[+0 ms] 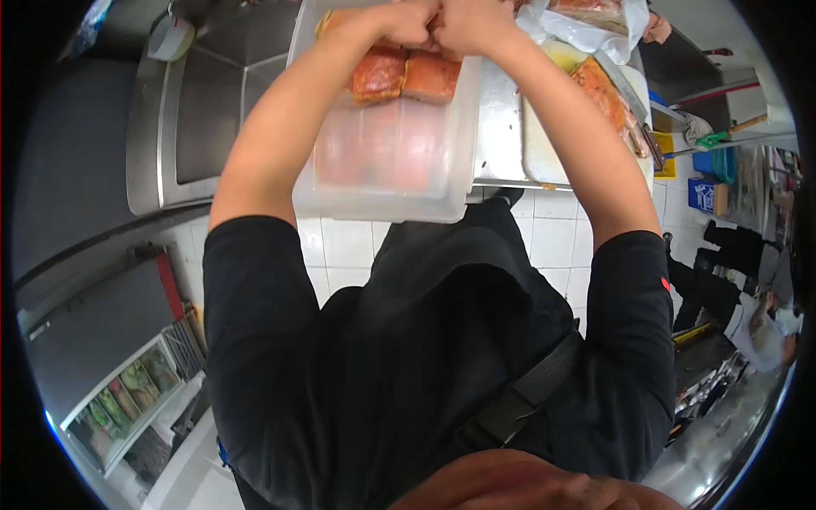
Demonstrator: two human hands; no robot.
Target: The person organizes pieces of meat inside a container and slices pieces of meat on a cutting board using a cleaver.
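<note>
My left hand [405,23] and my right hand [473,25] meet at the top of the view, over the far part of a translucent plastic tub [387,206]. The fingers of both are curled closed and near each other; whatever they pinch is hidden. Just below them, orange-red salmon pieces [379,75] with browned edges lie side by side in the tub. More pink-orange shapes show blurrily through its near part. Right of my right forearm, a long orange fillet [597,89] lies on a white cutting board [544,157], with a knife [627,92] along its far side.
A steel sink [212,110] is at the left, with a white container [170,38] at its corner. A white plastic bag [599,34] lies beyond the board. Blue crates [704,194] stand at the right, and another person's dark clothing [710,272] shows there.
</note>
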